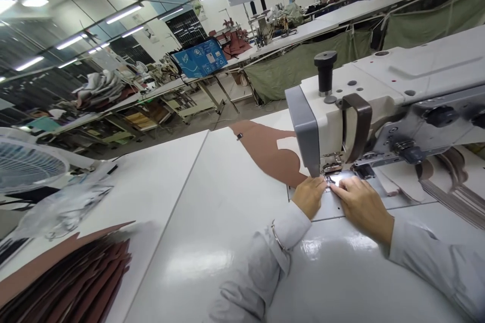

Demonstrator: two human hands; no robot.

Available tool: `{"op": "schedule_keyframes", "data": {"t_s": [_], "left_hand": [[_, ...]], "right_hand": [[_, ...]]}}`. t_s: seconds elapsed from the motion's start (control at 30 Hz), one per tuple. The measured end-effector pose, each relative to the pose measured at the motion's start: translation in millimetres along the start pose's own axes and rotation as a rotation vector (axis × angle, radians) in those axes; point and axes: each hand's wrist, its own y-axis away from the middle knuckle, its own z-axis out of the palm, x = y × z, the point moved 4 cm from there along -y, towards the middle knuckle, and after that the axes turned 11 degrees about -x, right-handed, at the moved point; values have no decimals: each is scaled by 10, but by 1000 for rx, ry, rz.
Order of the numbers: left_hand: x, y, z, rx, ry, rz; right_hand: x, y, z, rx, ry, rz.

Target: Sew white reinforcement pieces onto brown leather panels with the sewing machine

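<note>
1. At the sewing station, a brown cut leather-like panel (267, 154) with a pale patch along one edge lies flat on a white laminate table (197, 242). Its edge runs to the needle area, beneath a steel presser foot (332, 164).
2. The person's left hand (308, 197) rests on the panel's near edge, just beside the foot. Its fingers lie flat and close together, pinching nothing.
3. The right hand (361, 207) lies on the opposite side of the foot, its fingers (341, 191) slightly spread and pressing downward. Nothing appears pinched.
4. A white industrial sewing machine head (341, 111) with a grey end cover stands directly over the work, blocking the view beyond the needle. A black cylindrical knob (325, 73) stands on top.
5. A metal bangle (278, 236) circles the left grey sleeve (257, 267).
6. To the left on the table lie a stack of brown cut panels (64, 277) and a crumpled clear plastic bag (64, 212). A white electric fan (26, 166) stands beyond them.
7. A bundle of striped strips (450, 186) lies right of the machine.
8. Further off stand long white worktables (288, 35) with green cloth sheeting (299, 65) and a blue printed board (199, 58).
</note>
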Motion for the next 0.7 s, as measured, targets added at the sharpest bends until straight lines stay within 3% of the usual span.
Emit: {"op": "schedule_keyframes", "data": {"t_s": [0.2,0.7], "left_hand": [[-24,-65,-10,-141,-84,-109],[-5,-51,-36,-179,-31,-141]], "right_hand": [[-14,-20,-13,-1,7,26],[-17,9,-19,19,7,38]]}}
